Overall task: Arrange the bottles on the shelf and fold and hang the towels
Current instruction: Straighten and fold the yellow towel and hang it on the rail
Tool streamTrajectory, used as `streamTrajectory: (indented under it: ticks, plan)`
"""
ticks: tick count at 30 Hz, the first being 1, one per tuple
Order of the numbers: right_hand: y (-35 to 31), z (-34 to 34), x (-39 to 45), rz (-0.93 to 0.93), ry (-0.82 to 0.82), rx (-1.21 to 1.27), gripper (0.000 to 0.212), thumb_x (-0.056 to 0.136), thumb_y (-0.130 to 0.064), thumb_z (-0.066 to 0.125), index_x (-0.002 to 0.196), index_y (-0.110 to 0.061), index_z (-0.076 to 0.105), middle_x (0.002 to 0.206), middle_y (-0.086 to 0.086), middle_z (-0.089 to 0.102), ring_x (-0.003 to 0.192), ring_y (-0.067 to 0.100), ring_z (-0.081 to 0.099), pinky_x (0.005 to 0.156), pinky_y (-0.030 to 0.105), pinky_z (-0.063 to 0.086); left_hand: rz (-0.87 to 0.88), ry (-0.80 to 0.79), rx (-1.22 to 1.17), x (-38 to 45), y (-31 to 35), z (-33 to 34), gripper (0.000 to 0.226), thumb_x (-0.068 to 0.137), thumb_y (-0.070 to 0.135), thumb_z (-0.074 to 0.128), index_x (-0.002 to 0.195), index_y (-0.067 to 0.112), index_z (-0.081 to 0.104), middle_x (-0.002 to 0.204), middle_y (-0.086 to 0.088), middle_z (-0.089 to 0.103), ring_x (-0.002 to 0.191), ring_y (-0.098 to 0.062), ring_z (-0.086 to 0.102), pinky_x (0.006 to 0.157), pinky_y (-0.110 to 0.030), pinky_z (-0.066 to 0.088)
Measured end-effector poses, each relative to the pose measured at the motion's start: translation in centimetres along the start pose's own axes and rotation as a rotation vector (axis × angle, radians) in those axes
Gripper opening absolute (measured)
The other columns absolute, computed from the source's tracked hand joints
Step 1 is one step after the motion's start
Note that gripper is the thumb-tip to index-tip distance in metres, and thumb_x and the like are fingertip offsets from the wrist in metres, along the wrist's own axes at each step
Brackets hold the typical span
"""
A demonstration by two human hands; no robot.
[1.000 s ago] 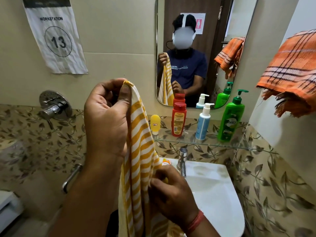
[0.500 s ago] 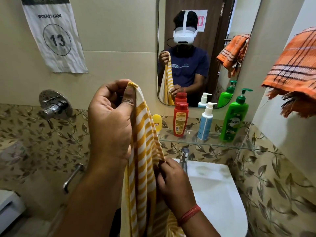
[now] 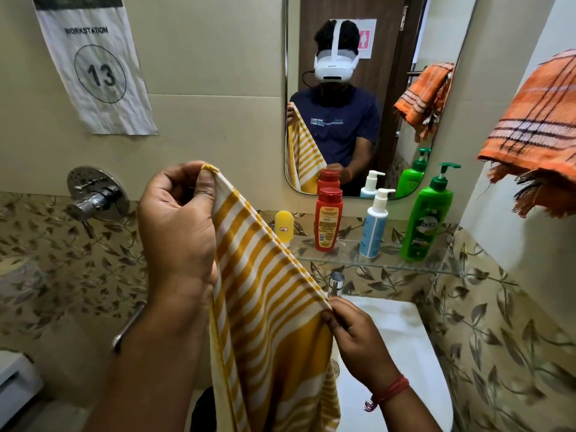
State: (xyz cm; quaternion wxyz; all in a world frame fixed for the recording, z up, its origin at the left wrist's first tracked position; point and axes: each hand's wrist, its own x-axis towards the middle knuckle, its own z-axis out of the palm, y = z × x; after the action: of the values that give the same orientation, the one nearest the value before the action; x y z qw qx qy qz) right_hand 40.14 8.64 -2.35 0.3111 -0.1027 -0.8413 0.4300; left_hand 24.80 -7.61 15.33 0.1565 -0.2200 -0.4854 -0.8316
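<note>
The left hand (image 3: 177,226) is pinching the yellow striped towel (image 3: 265,307) corner at 11 o'clock; the right hand (image 3: 355,335), pinching its edge, is drawing out toward 4 o'clock, spreading the formerly bunched towel for folding

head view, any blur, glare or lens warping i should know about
Head view: wide-angle warping bows the mirror edges and the wall at the frame's sides; the orange towel at the right edge looks soft and stretched; light is soft and even, with faint sheen on the glass shelf; the striped towel, left hand and right hand are sharp.
</note>
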Motion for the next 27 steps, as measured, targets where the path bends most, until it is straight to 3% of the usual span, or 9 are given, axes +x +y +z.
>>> streamTrajectory:
  ticks: [7, 12, 14, 17, 19, 24, 27]
  plan:
    - [0.3, -1.5, 0.2, -0.050, -0.022, -0.351, 0.010, 0.096, -0.010, 0.059, 0.090, -0.013, 0.066, 0.088, -0.007, 0.059, 0.082, 0.003, 0.054, 0.073, 0.015, 0.041, 0.011, 0.044, 0.067, 0.4, -1.1, -0.3, 0.015, 0.093, 0.015, 0.071, 0.090, 0.029, 0.068, 0.079, 0.022, 0.075, 0.079, 0.005, 0.070, 0.070, -0.009, 0.053]
    - [-0.5, -3.0, 0.7, -0.025, 0.103, -0.561, 0.013, 0.090, -0.004, 0.058, 0.083, -0.013, 0.063, 0.081, -0.002, 0.058, 0.073, 0.013, 0.055, 0.065, 0.026, 0.047, 0.010, 0.104, 0.106, 0.7, -2.0, -0.8, 0.014, 0.093, 0.017, 0.072, 0.090, 0.030, 0.068, 0.081, 0.018, 0.075, 0.079, 0.005, 0.070, 0.069, -0.009, 0.053]
    - [-0.9, -3.6, 1.1, 0.022, 0.146, -0.484, 0.017, 0.093, -0.004, 0.057, 0.080, -0.013, 0.063, 0.076, -0.004, 0.056, 0.070, 0.008, 0.053, 0.062, 0.022, 0.042, 0.011, 0.136, 0.132, 1.1, -2.4, -1.0, 0.014, 0.094, 0.018, 0.070, 0.090, 0.031, 0.066, 0.085, 0.013, 0.073, 0.079, 0.006, 0.069, 0.070, -0.010, 0.053]
    - [-1.5, -5.1, 1.5, 0.182, 0.089, 0.016, 0.022, 0.100, -0.013, 0.054, 0.081, -0.014, 0.064, 0.071, -0.005, 0.058, 0.067, 0.008, 0.054, 0.065, 0.031, 0.043, 0.013, 0.221, 0.173, 2.0, -2.8, -1.5, 0.014, 0.095, 0.021, 0.066, 0.090, 0.033, 0.061, 0.092, 0.012, 0.067, 0.078, 0.010, 0.064, 0.075, -0.010, 0.050]
    - [-1.7, -6.1, 1.7, 0.247, 0.021, 0.121, 0.021, 0.101, -0.017, 0.052, 0.085, -0.016, 0.066, 0.074, -0.006, 0.062, 0.072, 0.010, 0.057, 0.068, 0.034, 0.046, 0.008, 0.260, 0.183, 2.4, -3.1, -1.7, 0.015, 0.095, 0.021, 0.065, 0.090, 0.033, 0.060, 0.092, 0.013, 0.066, 0.077, 0.012, 0.063, 0.075, -0.009, 0.049]
    - [-0.9, -6.3, 2.5, 0.217, 0.020, -0.385, 0.016, 0.098, -0.016, 0.054, 0.088, -0.023, 0.064, 0.086, -0.007, 0.063, 0.080, 0.003, 0.057, 0.064, 0.018, 0.041, -0.027, 0.229, 0.202, 1.1, -4.1, -1.1, 0.017, 0.096, 0.020, 0.064, 0.089, 0.035, 0.060, 0.090, 0.014, 0.066, 0.076, 0.013, 0.063, 0.071, -0.007, 0.049]
    - [-0.2, -5.8, 2.6, 0.232, 0.108, -0.493, 0.016, 0.095, -0.016, 0.057, 0.080, -0.017, 0.061, 0.079, -0.005, 0.058, 0.073, 0.006, 0.052, 0.059, 0.023, 0.036, -0.049, 0.202, 0.177, 0.8, -4.4, -0.9, 0.018, 0.096, 0.019, 0.064, 0.088, 0.036, 0.061, 0.089, 0.013, 0.067, 0.077, 0.011, 0.064, 0.071, -0.008, 0.050]
